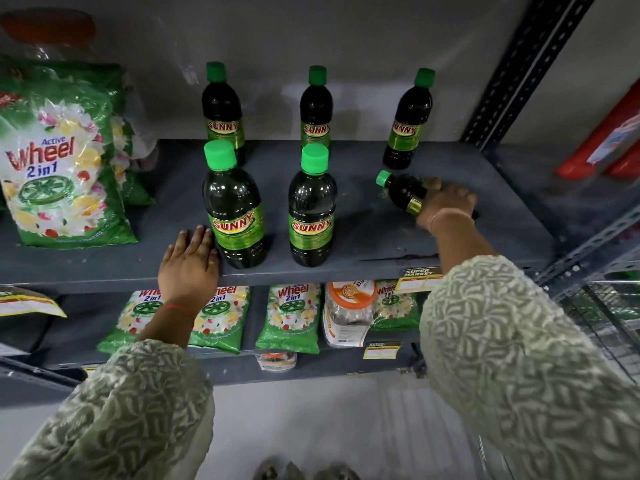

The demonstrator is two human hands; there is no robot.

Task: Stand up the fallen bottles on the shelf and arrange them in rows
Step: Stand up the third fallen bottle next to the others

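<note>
The right hand [446, 202] is wrapped around the lower half of a fallen bottle [401, 192]. The bottle lies on its side on the shelf [381, 244], with its green cap pointing left and a bit toward the back. The hand holds it low down, near the bottom, likely so it can tip the cap end up and set the bottle on its base.

The left hand [188, 261] lies flat and open on the front edge of the shelf. It holds nothing. It sits just beside the front left bottle [235, 209], maybe to keep the person steady while reaching.

Five bottles stand up already. Two are in front, and the front middle bottle [311, 206] stands near the fallen one. Three stand in the back row [316, 112]. The front right spot is bare, right where the fallen bottle lies, so that looks like its place.

A big soap bag [59, 157] leans at the left of the shelf.
</note>
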